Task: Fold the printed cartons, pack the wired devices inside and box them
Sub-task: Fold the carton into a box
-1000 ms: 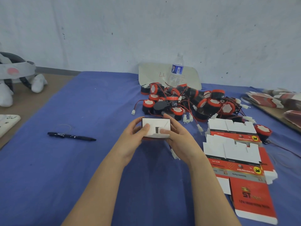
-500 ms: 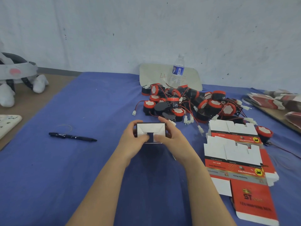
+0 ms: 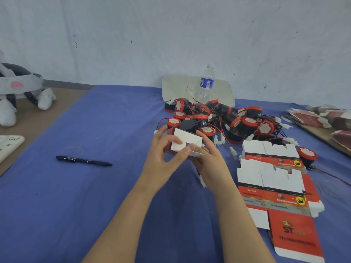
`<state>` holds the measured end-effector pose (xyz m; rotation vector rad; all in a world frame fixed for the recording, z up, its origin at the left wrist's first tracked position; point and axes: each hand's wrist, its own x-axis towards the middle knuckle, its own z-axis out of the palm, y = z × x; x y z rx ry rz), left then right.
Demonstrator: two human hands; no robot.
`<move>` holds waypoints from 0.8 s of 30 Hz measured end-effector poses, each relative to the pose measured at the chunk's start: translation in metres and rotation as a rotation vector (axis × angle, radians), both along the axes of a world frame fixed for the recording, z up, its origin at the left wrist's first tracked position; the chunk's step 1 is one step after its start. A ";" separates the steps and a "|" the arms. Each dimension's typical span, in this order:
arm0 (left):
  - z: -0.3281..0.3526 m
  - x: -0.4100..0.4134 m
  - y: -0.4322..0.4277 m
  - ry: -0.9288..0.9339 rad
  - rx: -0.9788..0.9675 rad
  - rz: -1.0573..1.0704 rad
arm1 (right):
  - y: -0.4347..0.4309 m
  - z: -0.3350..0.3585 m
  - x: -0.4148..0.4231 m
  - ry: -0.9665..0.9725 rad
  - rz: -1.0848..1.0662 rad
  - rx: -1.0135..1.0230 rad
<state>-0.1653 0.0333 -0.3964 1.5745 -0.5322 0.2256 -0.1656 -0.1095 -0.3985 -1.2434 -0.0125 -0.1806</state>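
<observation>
I hold a small red and white carton (image 3: 187,142) above the blue cloth, its white flapped end facing me and tilted. My left hand (image 3: 164,154) grips its left side, thumb on the white flaps. My right hand (image 3: 208,160) holds the right side and underside, thumb pressed on a flap. Behind the carton lies a heap of black and red wired devices (image 3: 224,118) with white connectors. Flat printed cartons (image 3: 271,179) lie in an overlapping row to the right.
A black pen (image 3: 83,160) lies on the blue cloth (image 3: 76,205) at the left. A water bottle (image 3: 206,85) stands before a pale board at the back wall. More flat cartons (image 3: 326,118) are stacked far right. A white headset (image 3: 17,92) sits far left.
The carton has turned and tilted in my hands, its left end now raised. My left thumb has shifted across the flaps, and both hands sit slightly further right.
</observation>
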 end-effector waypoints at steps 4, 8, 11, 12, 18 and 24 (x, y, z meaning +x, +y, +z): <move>-0.008 0.005 -0.004 -0.036 0.041 0.178 | 0.004 0.000 0.002 0.017 -0.036 -0.009; -0.012 0.011 -0.007 0.079 -0.073 0.293 | 0.017 -0.003 0.000 -0.003 -0.056 -0.218; -0.014 0.013 -0.007 0.189 -0.070 0.256 | 0.026 -0.006 -0.001 -0.076 -0.152 -0.413; -0.014 0.013 -0.007 0.195 -0.050 0.253 | 0.028 -0.007 -0.001 -0.089 -0.181 -0.429; -0.011 0.004 -0.016 0.108 -0.062 0.341 | 0.042 -0.009 -0.002 -0.120 -0.304 -0.415; -0.010 0.007 -0.012 0.224 -0.130 0.308 | 0.035 -0.004 -0.002 -0.063 -0.207 -0.427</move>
